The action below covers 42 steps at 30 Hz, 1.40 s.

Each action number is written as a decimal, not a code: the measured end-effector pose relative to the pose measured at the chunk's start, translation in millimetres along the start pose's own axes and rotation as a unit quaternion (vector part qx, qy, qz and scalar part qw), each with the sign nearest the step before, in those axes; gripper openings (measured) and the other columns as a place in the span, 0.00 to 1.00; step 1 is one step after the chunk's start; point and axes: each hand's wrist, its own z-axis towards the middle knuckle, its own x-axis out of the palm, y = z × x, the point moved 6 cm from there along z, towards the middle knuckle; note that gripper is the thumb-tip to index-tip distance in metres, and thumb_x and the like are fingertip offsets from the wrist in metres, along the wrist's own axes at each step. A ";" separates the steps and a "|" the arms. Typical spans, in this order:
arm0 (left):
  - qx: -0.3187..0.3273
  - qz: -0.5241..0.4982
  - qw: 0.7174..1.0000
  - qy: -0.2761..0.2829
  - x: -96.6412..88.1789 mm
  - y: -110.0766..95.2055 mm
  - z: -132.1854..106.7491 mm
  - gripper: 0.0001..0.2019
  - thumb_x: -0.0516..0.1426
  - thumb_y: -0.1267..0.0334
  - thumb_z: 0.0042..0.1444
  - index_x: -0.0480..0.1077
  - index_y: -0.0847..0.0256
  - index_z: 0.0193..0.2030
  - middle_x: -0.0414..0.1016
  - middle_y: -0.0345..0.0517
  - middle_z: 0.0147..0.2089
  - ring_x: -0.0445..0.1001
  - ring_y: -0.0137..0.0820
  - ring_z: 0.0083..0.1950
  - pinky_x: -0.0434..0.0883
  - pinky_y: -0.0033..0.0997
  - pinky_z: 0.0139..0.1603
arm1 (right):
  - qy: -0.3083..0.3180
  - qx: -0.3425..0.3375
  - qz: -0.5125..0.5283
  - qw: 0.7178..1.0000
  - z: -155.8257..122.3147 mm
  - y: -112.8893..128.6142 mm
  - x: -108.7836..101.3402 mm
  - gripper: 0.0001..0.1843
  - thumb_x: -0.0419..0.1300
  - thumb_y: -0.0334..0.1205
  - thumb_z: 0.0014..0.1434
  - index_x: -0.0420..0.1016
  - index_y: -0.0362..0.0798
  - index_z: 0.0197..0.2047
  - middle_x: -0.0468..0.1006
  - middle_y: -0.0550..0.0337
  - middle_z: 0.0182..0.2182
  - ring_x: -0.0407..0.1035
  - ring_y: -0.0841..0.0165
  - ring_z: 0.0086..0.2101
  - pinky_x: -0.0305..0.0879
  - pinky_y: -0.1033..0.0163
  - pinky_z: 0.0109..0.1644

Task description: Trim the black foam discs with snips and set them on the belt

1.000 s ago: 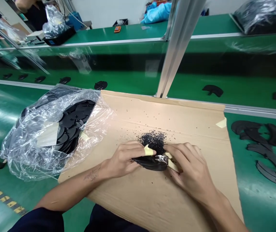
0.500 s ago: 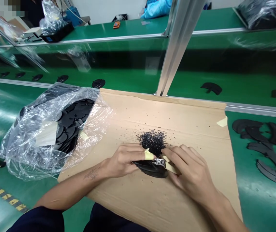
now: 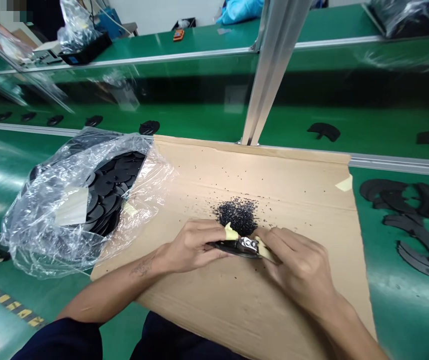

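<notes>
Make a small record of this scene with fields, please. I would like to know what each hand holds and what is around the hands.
Left hand: holds a curved black piece; one finger has yellow tape
Right hand: fingers at a small metal cutter on that piece
Near the hands: pile of black crumbs on a cardboard sheet
Left side: plastic bag with black discs
Right side: curved black parts on a green bench
Ahead: metal post
</notes>
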 end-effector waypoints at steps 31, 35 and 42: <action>-0.190 -0.160 0.962 0.114 9.5 27.0 4.5 0.21 0.55 0.48 0.67 0.79 0.66 0.46 0.79 0.52 0.40 0.78 0.33 0.39 0.74 0.28 0.38 | -0.086 -0.007 0.097 0.992 1.0 8.3 1.3 0.09 0.50 0.28 0.64 0.68 0.49 0.38 0.70 0.60 0.27 0.62 0.66 0.28 0.55 0.61 0.32; -0.094 -0.028 0.983 0.154 -12.1 15.4 30.8 0.13 0.57 0.58 0.67 0.78 0.65 0.43 0.80 0.50 0.38 0.77 0.33 0.39 0.74 0.29 0.41 | -0.131 -0.022 0.047 0.990 -1.1 1.9 -1.6 0.13 0.50 0.26 0.63 0.70 0.48 0.46 0.75 0.56 0.31 0.67 0.64 0.31 0.61 0.60 0.34; -0.078 0.334 0.939 0.035 -93.6 77.9 124.5 0.07 0.59 0.64 0.65 0.78 0.62 0.43 0.81 0.51 0.44 0.76 0.36 0.44 0.73 0.39 0.50 | -0.163 -0.017 -0.010 0.986 -7.0 -11.2 -6.9 0.17 0.53 0.27 0.62 0.72 0.46 0.52 0.79 0.52 0.36 0.72 0.60 0.37 0.66 0.57 0.40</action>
